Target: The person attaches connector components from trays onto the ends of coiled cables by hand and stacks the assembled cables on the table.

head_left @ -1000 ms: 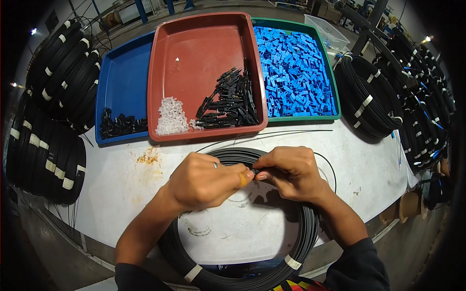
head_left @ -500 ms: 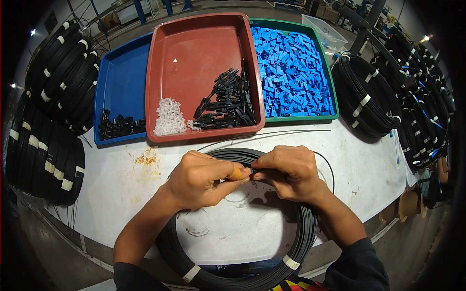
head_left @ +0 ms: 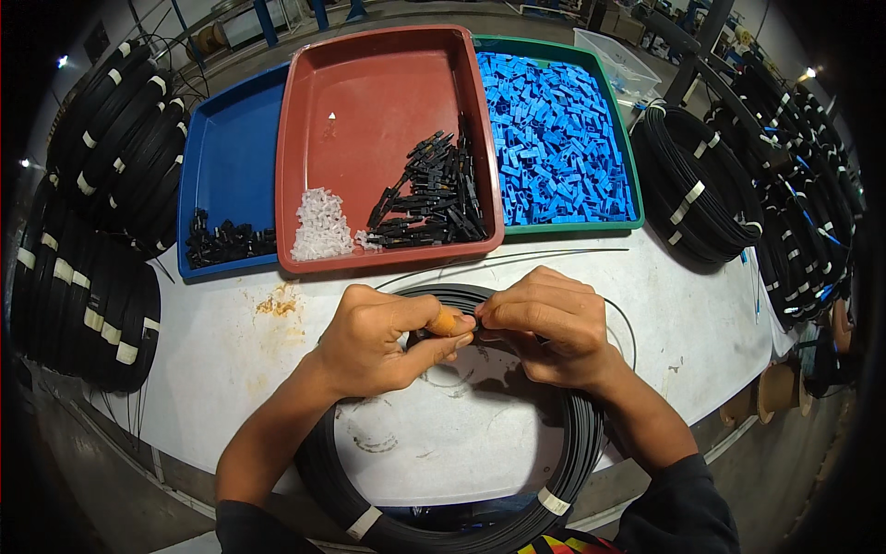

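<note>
Looks like fiddly fingertip work – right hand [head_left: 554, 323] pinching a small dark piece [head_left: 476, 324], left hand [head_left: 374, 340] right up against it, can't tell if gripping. Cable coil [head_left: 585, 434] loops below the pinch. Next move probably wants steady alignment – fingers hide most of that piece.

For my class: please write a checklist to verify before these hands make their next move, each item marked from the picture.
1. Left grip and right grip together: ok, both at the small dark part.
2. Its alignment: cannot tell, mostly hidden.
3. Cable coil banded: ok, white bands show on its near side.
4. White pieces apart from black parts in red tray: not ok, a few reach the black pile.
5. Blue clips inside green tray: ok.
</note>
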Tool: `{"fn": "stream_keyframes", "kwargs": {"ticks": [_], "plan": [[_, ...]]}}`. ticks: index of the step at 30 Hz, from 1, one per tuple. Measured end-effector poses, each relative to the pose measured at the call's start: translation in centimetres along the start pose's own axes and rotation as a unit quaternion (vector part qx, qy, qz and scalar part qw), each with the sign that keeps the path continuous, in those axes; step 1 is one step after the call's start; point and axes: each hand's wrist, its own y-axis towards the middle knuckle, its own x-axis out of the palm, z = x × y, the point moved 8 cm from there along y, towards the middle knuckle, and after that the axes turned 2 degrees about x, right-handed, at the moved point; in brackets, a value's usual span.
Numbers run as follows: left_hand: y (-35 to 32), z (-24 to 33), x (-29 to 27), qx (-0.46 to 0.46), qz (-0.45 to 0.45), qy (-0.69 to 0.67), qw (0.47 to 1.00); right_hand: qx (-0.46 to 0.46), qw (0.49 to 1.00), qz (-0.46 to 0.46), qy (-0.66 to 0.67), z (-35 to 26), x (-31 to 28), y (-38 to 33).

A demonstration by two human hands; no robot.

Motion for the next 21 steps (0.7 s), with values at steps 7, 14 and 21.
{"fn": "stream_keyframes", "kwargs": {"ticks": [7,14,21], "plan": [[0.0,0.1,-0.1,0.022,-0.019,0.06,0.998,-0.025,0.999,-0.034,-0.006,-0.8,0.7,0.0],[-0.7,-0.4,-0.1,0.046,-0.019,0.078,0.996,0.102,0.992,-0.076,0.001,-0.7,1.8,0.5],[-0.8,-0.1,-1.2,0.054,0.026,0.053,0.997,-0.011,0.997,-0.055,-0.054,-2.2,1.5,1.4]]}}
